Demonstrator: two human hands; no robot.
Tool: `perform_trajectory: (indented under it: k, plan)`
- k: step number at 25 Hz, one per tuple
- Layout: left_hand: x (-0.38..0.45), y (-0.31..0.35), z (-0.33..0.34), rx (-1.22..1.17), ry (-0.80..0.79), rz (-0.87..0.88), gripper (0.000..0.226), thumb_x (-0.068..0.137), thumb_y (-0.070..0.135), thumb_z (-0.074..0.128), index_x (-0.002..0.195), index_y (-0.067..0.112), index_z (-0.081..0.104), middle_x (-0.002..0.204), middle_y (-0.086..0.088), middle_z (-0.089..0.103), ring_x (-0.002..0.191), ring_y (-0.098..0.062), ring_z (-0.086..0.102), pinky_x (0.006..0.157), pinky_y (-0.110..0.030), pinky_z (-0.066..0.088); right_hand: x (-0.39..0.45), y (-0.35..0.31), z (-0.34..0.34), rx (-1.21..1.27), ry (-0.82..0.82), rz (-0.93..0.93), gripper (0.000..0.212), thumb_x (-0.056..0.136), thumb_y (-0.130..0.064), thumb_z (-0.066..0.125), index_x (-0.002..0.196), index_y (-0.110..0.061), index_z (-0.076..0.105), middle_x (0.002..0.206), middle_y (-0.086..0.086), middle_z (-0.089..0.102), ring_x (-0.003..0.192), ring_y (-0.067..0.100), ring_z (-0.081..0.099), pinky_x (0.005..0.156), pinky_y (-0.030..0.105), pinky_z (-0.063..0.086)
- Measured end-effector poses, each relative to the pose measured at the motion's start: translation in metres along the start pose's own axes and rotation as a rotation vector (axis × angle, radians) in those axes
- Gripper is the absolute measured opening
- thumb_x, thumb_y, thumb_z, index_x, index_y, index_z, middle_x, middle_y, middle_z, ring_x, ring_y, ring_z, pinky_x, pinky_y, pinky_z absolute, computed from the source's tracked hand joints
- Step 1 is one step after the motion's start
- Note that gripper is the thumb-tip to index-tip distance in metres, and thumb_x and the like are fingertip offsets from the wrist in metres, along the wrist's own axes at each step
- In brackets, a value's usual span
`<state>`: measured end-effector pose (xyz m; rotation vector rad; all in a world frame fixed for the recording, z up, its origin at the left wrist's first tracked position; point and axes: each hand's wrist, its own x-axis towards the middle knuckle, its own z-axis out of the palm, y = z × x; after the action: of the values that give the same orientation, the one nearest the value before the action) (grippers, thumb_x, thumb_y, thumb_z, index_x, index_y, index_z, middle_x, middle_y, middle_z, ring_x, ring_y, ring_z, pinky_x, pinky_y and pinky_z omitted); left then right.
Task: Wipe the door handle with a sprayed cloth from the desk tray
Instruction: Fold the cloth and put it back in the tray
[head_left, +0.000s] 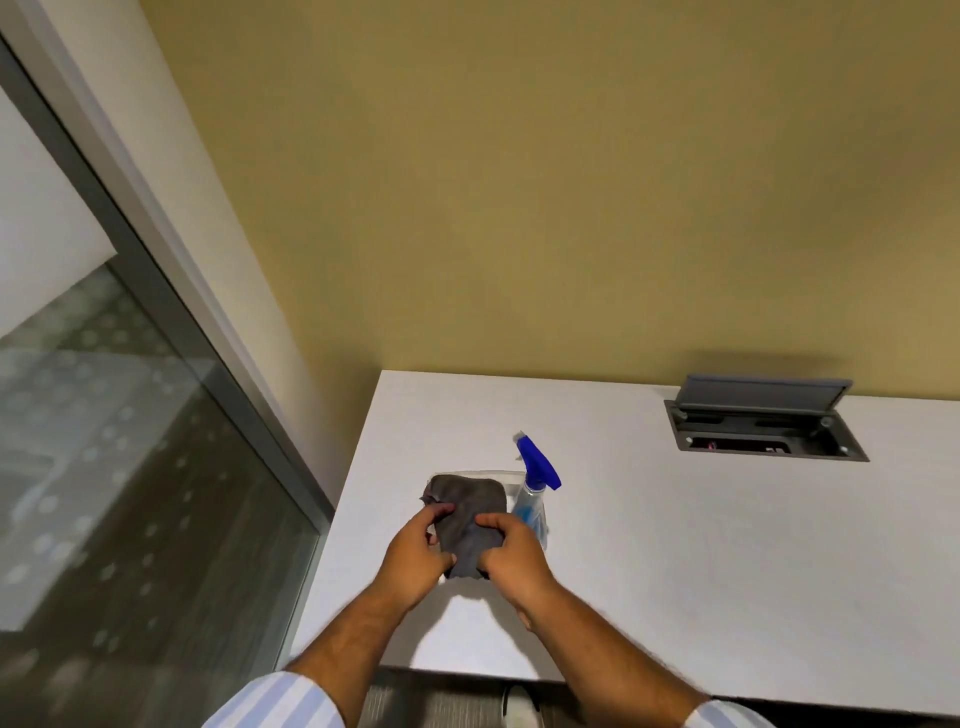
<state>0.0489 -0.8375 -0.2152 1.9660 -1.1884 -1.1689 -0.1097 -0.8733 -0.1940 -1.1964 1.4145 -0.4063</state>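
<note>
Both hands (467, 558) grip the grey cloth (467, 512) between them above the tray (511, 480).

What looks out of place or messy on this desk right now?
Little stands out. The cable box set into the desk has its lid flipped open. The spray bottle stands upright, and both hands hold the grey cloth; no spill shows.

Soft, matt grey cloth (467, 514), a bit fuzzy and crumpled, pinched between left hand (415, 558) and right hand (511, 553). Just right of the grip, clear shiny plastic spray bottle (532, 512) with a glossy blue plastic top. Behind the grip, thin see-through plastic tray (506, 475). Under the grip, smooth matt white desk (675, 545). Far right of the grip, dull grey plastic-looking cable box (763, 426). Far left, shiny glass panel (104, 467) in a smooth grey metal-looking frame. Striped cloth sleeves (275, 701).
</note>
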Motion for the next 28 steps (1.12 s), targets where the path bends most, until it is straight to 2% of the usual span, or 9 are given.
perform_trajectory:
  k: [2, 3, 5, 8, 12, 16, 20, 24, 28]
  plan:
    - [0.023, 0.001, 0.001, 0.142, 0.013, 0.011, 0.074, 0.085, -0.008, 0.072, 0.152, 0.018, 0.054, 0.136, -0.009, 0.069, 0.095, -0.008, 0.064, 0.076, -0.009, 0.052, 0.022, -0.006, 0.004, 0.037, 0.003, 0.039, 0.038, 0.101, -0.005, 0.058, 0.135, -0.021, 0.061, 0.135, 0.005, 0.065, 0.113, 0.014, 0.064, 0.084, 0.015, 0.056]
    - [0.036, 0.001, 0.003, 0.207, 0.019, 0.01, 0.074, 0.087, -0.002, 0.072, 0.154, 0.019, 0.051, 0.135, -0.009, 0.069, 0.101, -0.015, 0.065, 0.085, -0.017, 0.055, 0.035, -0.005, 0.007, -0.014, 0.003, 0.014, 0.031, 0.103, -0.01, 0.058, 0.131, -0.023, 0.061, 0.133, 0.005, 0.064, 0.109, 0.011, 0.064, 0.081, 0.01, 0.053]
    - [0.058, 0.001, 0.007, 0.358, 0.012, -0.012, 0.067, 0.091, 0.012, 0.067, 0.153, 0.026, 0.05, 0.133, -0.008, 0.068, 0.118, -0.028, 0.063, 0.1, -0.037, 0.056, 0.06, 0.001, 0.013, -0.13, -0.028, -0.037, 0.036, 0.102, -0.009, 0.057, 0.137, -0.016, 0.059, 0.139, 0.009, 0.059, 0.12, 0.019, 0.063, 0.095, 0.017, 0.051]
    - [0.082, -0.003, 0.018, 0.645, -0.024, -0.05, 0.049, 0.098, 0.034, 0.061, 0.145, 0.031, 0.051, 0.138, -0.004, 0.066, 0.127, -0.03, 0.057, 0.107, -0.044, 0.05, 0.088, 0.015, 0.022, -0.222, -0.058, -0.007, 0.037, 0.103, -0.005, 0.054, 0.139, 0.0, 0.058, 0.136, 0.021, 0.063, 0.13, 0.036, 0.061, 0.108, 0.041, 0.053]
    - [0.095, -0.018, 0.03, 0.906, -0.027, -0.063, 0.049, 0.103, 0.04, 0.065, 0.149, 0.032, 0.052, 0.152, -0.003, 0.057, 0.137, -0.028, 0.052, 0.118, -0.048, 0.041, 0.1, 0.015, 0.026, -0.303, -0.202, 0.075, 0.042, 0.098, -0.009, 0.065, 0.14, -0.008, 0.058, 0.129, 0.01, 0.066, 0.118, 0.024, 0.066, 0.102, 0.03, 0.057]
    - [0.097, -0.029, 0.035, 0.98, -0.004, -0.028, 0.05, 0.099, 0.039, 0.07, 0.147, 0.035, 0.055, 0.151, -0.002, 0.055, 0.136, -0.028, 0.051, 0.12, -0.047, 0.037, 0.098, 0.008, 0.023, -0.541, -0.247, 0.06, 0.054, 0.099, -0.023, 0.067, 0.149, -0.014, 0.048, 0.151, 0.016, 0.054, 0.133, 0.03, 0.059, 0.115, 0.04, 0.05]
    - [0.098, -0.028, 0.035, 0.993, -0.042, 0.115, 0.034, 0.103, 0.04, 0.067, 0.137, 0.036, 0.065, 0.142, 0.005, 0.065, 0.133, -0.023, 0.054, 0.123, -0.046, 0.03, 0.084, 0.014, 0.019, -0.871, -0.327, -0.066, 0.073, 0.103, -0.027, 0.062, 0.165, -0.018, 0.025, 0.174, 0.018, 0.021, 0.159, 0.036, 0.031, 0.13, 0.043, 0.031]
    - [0.099, -0.019, 0.041, 1.054, -0.212, 0.094, 0.03, 0.108, 0.031, 0.061, 0.135, 0.037, 0.07, 0.148, 0.008, 0.065, 0.156, -0.025, 0.037, 0.133, -0.066, -0.004, 0.089, 0.011, 0.013, -1.123, -0.466, -0.053, 0.045, 0.108, -0.029, 0.054, 0.149, -0.012, 0.05, 0.15, 0.014, 0.058, 0.137, 0.031, 0.058, 0.119, 0.04, 0.043]
    - [0.099, -0.006, 0.039, 1.141, -0.284, 0.077, 0.033, 0.107, 0.032, 0.063, 0.139, 0.036, 0.068, 0.154, 0.004, 0.061, 0.16, -0.026, 0.032, 0.127, -0.069, -0.02, 0.098, 0.004, 0.011, -1.199, -0.498, -0.104, 0.042, 0.107, -0.025, 0.056, 0.146, -0.008, 0.056, 0.144, 0.015, 0.064, 0.132, 0.032, 0.062, 0.115, 0.042, 0.046]
